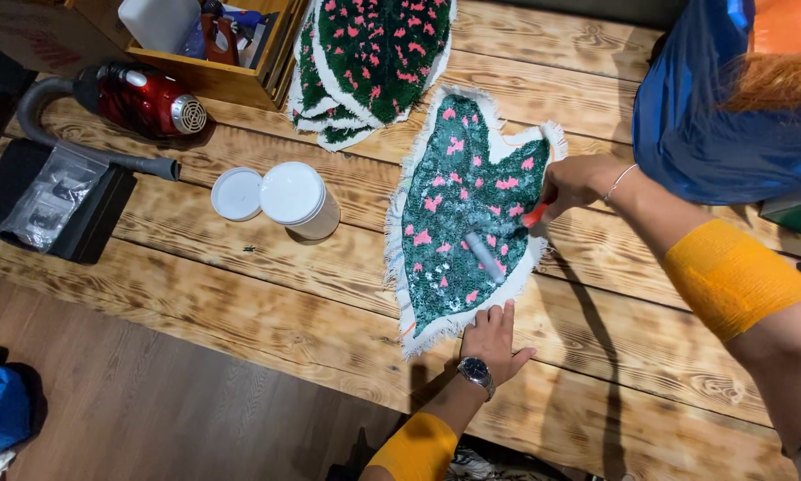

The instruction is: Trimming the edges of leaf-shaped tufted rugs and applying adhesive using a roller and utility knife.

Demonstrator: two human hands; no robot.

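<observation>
The leaf-shaped tufted rug [467, 209] lies mid-bench near the front edge; my right grip [572, 183] clasps a red-handled roller [498, 245] on it, my left [492, 340] lies open, pinning its fringe. I'd roll slowly, pressing evenly

free: bare table [240, 294] left of leaf rug [467, 214]
blocked: white tub [298, 199], lid [237, 193] (vacuum [142, 98] beyond)

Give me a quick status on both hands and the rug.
Left hand flat on leaf-shaped rug edge. Right hand grips roller on the rug. White tub sits clear.
</observation>
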